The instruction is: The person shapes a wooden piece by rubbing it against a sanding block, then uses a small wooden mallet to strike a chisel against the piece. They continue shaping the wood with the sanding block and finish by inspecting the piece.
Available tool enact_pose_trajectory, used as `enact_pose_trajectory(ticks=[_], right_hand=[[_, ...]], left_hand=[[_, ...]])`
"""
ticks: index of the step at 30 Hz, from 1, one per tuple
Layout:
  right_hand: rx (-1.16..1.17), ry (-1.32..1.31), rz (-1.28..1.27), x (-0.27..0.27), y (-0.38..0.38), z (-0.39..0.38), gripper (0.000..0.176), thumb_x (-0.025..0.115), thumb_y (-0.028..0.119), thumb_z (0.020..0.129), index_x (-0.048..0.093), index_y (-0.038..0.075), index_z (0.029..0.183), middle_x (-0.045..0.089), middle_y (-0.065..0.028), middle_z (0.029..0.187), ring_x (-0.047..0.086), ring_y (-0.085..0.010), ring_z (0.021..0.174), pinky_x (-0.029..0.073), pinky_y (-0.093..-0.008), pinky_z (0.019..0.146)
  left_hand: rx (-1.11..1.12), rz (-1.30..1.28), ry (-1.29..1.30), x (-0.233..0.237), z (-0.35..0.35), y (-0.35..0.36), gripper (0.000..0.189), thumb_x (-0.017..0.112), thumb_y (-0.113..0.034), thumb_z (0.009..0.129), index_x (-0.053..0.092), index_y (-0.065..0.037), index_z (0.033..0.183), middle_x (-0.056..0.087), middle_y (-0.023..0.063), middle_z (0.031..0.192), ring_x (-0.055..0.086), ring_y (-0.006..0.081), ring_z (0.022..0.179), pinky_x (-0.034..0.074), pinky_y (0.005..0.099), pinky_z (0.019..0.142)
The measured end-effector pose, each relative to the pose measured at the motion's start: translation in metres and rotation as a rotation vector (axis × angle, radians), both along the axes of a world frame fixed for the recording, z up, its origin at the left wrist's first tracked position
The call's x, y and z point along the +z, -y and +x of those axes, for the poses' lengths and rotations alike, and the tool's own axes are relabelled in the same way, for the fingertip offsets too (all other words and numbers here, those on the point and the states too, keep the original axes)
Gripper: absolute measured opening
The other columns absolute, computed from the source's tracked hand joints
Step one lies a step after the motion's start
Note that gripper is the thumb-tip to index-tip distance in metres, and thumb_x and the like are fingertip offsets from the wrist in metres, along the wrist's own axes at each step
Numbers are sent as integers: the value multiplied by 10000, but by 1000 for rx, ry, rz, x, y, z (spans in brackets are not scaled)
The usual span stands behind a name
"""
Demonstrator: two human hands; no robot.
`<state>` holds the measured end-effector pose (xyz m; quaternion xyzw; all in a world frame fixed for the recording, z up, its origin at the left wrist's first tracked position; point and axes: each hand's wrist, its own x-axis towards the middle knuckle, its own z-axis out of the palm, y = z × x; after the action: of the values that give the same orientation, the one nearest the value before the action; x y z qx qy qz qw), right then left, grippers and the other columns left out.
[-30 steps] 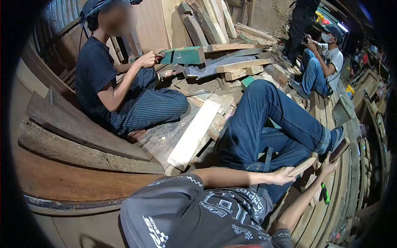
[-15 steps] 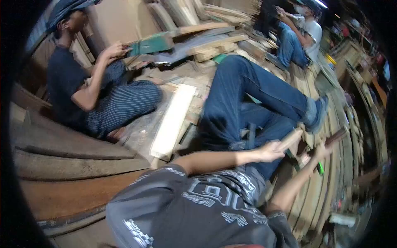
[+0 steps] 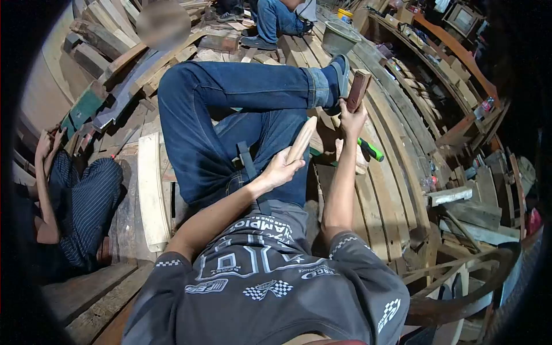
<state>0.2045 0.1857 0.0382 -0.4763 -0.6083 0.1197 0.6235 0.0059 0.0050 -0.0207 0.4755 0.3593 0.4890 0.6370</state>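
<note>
My left hand [image 3: 279,172] is closed around a pale, smooth wooden piece [image 3: 302,140] with a rounded tip, held over my lap and pointing up and right. My right hand [image 3: 352,119] grips a reddish-brown wooden block [image 3: 359,89], raised near my shoe. The two pieces are apart. Just right of my right forearm, a tool with a bright green and black handle [image 3: 371,149] lies over the boards. Another pale piece of wood [image 3: 361,160] is partly hidden behind that forearm.
Long wooden planks [image 3: 382,195] run along my right side. A grey bucket [image 3: 339,39] stands beyond my foot. To the left lies a pale curved board [image 3: 152,192], near a seated person in striped trousers [image 3: 89,201]. Another person in jeans [image 3: 276,23] sits ahead.
The head view has turned, so the scene sits differently in the frame. The reddish-brown block in my right hand now points more upward. My left hand keeps the pale piece.
</note>
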Motion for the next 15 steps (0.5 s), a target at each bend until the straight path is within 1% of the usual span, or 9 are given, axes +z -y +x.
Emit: enact_pose_trajectory(ticks=[2,4,5,8,9,12,13,15], right_hand=[[4,29,-20,5,4,-1,305,767,111,800,657,-38,1042,730,-152,860,708,-225,797,529,-360,757],[-15,26,-41,6,4,-3,316,766,109,791,658,-35,1050,733,-167,864,721,-260,822,532,-372,761],[-80,84,-37,6,2,-3,330,767,102,781,653,-34,1059,728,-198,887,726,-298,856,534,-384,768],[-55,98,-12,9,0,-4,350,771,104,771,649,-27,1072,722,-212,906,724,-321,879,535,-395,771],[-81,126,-1,13,3,-5,361,778,118,755,650,-10,1067,715,-222,906,712,-363,876,535,-413,765],[-204,293,14,17,2,-8,359,788,139,733,646,1,1032,702,-236,892,687,-411,874,531,-440,759],[-219,316,37,19,3,-10,360,795,151,714,646,8,1009,692,-243,877,662,-443,873,527,-470,759],[-258,381,15,19,1,-10,372,796,147,709,652,15,1026,696,-236,878,666,-439,873,528,-476,764]], left_hand=[[-11,12,-7,-1,-3,1,116,610,-80,936,517,-80,1006,450,-42,679,380,44,471,317,210,399],[-6,13,-21,4,-3,3,113,607,-78,939,517,-78,1006,449,-42,678,379,44,469,318,211,400],[3,0,-73,5,-3,2,110,605,-79,943,517,-73,1010,450,-40,675,386,45,469,320,210,397],[2,59,-39,-5,-2,-2,116,607,-84,944,517,-69,1016,449,-40,671,391,45,470,323,208,396],[14,64,-49,-5,-1,-2,119,607,-83,946,517,-69,1022,451,-41,672,391,44,470,324,206,394],[-8,46,-18,-6,-2,-3,122,609,-83,944,517,-70,1024,450,-42,673,390,43,471,325,207,395],[-5,52,-26,-6,-2,-2,122,611,-86,942,516,-70,1017,446,-44,669,388,42,470,324,206,397],[-2,41,-40,-4,-2,-2,122,613,-91,940,515,-71,1011,443,-46,669,384,41,470,323,204,398]])
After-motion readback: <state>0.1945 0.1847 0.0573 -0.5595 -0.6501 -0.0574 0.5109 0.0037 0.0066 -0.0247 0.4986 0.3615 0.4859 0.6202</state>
